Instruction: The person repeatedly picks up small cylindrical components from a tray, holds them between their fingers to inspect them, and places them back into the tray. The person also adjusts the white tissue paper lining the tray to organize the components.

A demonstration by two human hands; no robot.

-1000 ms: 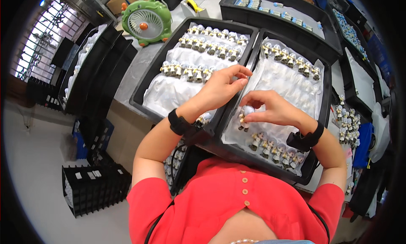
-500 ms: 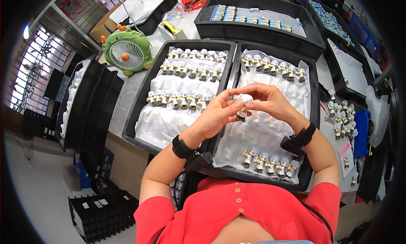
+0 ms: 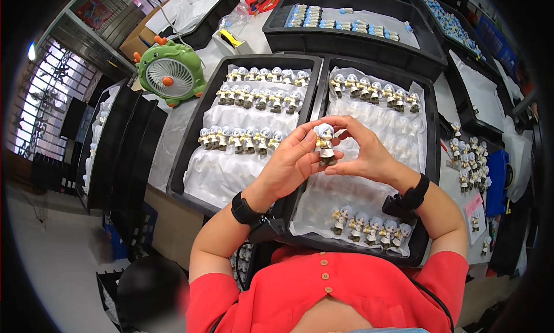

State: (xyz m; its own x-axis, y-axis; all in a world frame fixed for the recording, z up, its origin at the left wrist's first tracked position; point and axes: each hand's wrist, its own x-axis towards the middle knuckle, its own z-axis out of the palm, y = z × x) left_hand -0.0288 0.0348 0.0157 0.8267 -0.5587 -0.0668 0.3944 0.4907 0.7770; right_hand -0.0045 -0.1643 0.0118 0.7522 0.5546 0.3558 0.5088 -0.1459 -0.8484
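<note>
A small figurine (image 3: 326, 144) with pale hair, a white coat and dark boots stands upright between my hands, its front turned toward me. My left hand (image 3: 293, 163) is closed on it, thumb at its side and fingers behind it. My right hand (image 3: 366, 154) curves around the figurine's other side, index finger near the head and thumb by the boots; its other fingertips are partly hidden. Below my hands is a black tray (image 3: 428, 215) lined with white sheeting, with a row of similar figurines (image 3: 374, 230) at its near end and another row (image 3: 375, 92) at its far end.
Left of it, a second black tray (image 3: 199, 122) holds several rows of figurines. A green fan (image 3: 172, 73) stands beyond. Another tray (image 3: 352, 47) with blue-and-white pieces lies behind. Loose figurines (image 3: 470, 160) crowd the table at right, near a blue bin (image 3: 497, 183).
The figurine has been turned so its front shows. My right thumb has moved from its side down beside its boots. A dark round blurred shape has appeared at lower left.
</note>
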